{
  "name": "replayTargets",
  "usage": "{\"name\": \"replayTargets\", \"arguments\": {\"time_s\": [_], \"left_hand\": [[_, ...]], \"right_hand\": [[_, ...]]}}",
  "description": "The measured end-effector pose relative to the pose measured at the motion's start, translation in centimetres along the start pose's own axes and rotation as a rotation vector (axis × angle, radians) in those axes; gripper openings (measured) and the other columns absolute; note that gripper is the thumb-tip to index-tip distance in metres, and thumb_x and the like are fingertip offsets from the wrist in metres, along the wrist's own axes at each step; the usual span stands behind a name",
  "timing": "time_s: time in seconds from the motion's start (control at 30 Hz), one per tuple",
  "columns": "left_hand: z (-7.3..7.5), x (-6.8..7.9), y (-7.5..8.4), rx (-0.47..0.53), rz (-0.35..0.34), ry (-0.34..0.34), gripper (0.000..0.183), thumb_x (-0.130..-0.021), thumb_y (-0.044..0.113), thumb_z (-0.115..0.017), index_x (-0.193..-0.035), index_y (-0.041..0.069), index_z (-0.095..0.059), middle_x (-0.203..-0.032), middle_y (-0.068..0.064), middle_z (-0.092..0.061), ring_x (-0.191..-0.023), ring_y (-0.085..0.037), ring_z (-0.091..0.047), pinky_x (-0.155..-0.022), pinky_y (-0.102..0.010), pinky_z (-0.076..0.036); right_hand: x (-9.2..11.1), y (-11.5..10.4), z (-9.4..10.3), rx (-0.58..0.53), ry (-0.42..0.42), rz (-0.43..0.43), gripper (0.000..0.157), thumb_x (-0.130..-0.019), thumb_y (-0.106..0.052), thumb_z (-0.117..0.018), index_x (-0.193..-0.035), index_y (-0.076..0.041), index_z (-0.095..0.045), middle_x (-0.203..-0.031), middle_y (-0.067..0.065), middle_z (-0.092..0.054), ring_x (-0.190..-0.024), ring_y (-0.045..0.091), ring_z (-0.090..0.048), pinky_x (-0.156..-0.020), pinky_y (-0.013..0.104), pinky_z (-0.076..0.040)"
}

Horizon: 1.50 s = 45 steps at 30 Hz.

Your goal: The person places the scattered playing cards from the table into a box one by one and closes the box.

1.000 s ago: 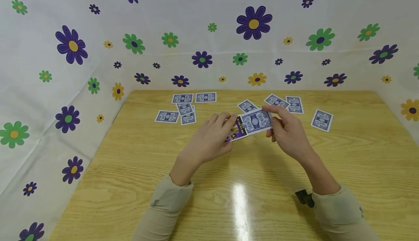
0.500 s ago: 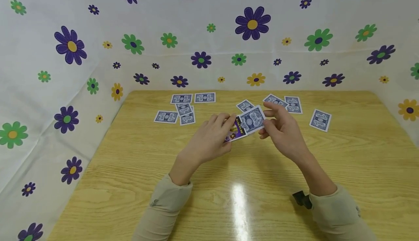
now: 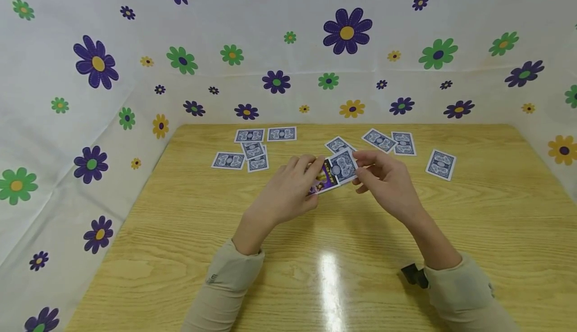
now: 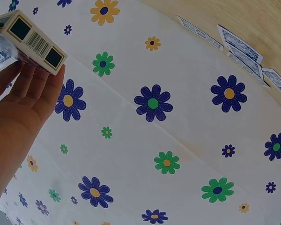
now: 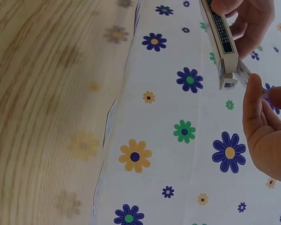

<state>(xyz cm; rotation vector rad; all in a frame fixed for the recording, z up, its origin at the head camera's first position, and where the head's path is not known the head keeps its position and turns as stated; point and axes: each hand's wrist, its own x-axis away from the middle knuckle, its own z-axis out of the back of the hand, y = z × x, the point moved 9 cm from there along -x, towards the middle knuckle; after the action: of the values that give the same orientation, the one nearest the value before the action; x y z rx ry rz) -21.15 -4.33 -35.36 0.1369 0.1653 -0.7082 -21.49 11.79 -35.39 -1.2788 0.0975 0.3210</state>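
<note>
My left hand grips a purple and black card box, fingers over its top and thumb along the near side. In the left wrist view the box end with a barcode faces the camera. A blue-backed playing card sticks out of the right end of the box. My right hand pinches the card's outer edge between thumb and fingers. In the right wrist view, the open flap hangs at the box's mouth, beside the card.
Several blue-backed cards lie face down at the back left, among them one card, some overlapping. More lie at the back right, including a separate card. The wooden table meets a flowered cloth behind and at the sides.
My right hand has moved left with the card, and less of the card shows outside the box. The left hand and box have stayed nearly still.
</note>
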Motion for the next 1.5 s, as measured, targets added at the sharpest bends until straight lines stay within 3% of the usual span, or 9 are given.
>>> {"name": "replayTargets", "arguments": {"time_s": [0.17,0.77,1.07,1.33,1.5], "left_hand": [[0.0,0.0,0.0,-0.004,-0.002,0.005,0.073,-0.09,0.026,-0.066,-0.152,0.004,-0.036,-0.141,-0.013,-0.046,-0.123,-0.028,-0.049,-0.096,-0.04,-0.05],[0.1,0.0,0.2,-0.01,-0.002,-0.007,0.073,-0.09,0.027,-0.065,-0.152,0.004,-0.036,-0.142,-0.014,-0.045,-0.125,-0.029,-0.048,-0.1,-0.041,-0.048],[0.3,0.0,0.3,-0.008,-0.007,0.0,0.073,-0.09,0.028,-0.066,-0.152,0.003,-0.037,-0.142,-0.014,-0.046,-0.126,-0.03,-0.049,-0.099,-0.041,-0.049],[0.3,0.0,0.4,-0.015,-0.013,0.006,0.072,-0.09,0.028,-0.066,-0.151,0.003,-0.038,-0.142,-0.013,-0.046,-0.125,-0.029,-0.049,-0.1,-0.04,-0.049],[0.4,0.0,0.5,-0.013,-0.015,0.012,0.072,-0.09,0.027,-0.066,-0.151,0.003,-0.038,-0.141,-0.013,-0.046,-0.125,-0.03,-0.049,-0.1,-0.041,-0.049]], "right_hand": [[0.1,0.1,-0.3,0.061,-0.026,-0.018,0.033,-0.098,-0.006,-0.056,-0.131,-0.002,-0.061,-0.11,0.015,-0.06,-0.081,0.026,-0.065,-0.062,0.028,-0.058],[0.4,0.4,-1.3,0.062,-0.085,-0.049,0.037,-0.099,-0.01,-0.056,-0.136,-0.005,-0.058,-0.112,0.014,-0.063,-0.073,0.021,-0.059,-0.055,0.027,-0.052],[0.4,-0.2,-1.6,0.125,-0.084,-0.007,0.037,-0.1,-0.012,-0.056,-0.137,-0.006,-0.058,-0.112,0.013,-0.068,-0.072,0.028,-0.059,-0.05,0.025,-0.047],[0.7,-0.5,-2.2,0.163,-0.104,0.022,0.037,-0.1,-0.01,-0.057,-0.137,-0.005,-0.057,-0.113,0.012,-0.069,-0.072,0.025,-0.06,-0.056,0.026,-0.05],[0.8,-0.6,-2.3,0.163,-0.105,0.03,0.038,-0.1,-0.009,-0.057,-0.137,-0.005,-0.057,-0.113,0.013,-0.069,-0.071,0.03,-0.06,-0.055,0.025,-0.049]]}}
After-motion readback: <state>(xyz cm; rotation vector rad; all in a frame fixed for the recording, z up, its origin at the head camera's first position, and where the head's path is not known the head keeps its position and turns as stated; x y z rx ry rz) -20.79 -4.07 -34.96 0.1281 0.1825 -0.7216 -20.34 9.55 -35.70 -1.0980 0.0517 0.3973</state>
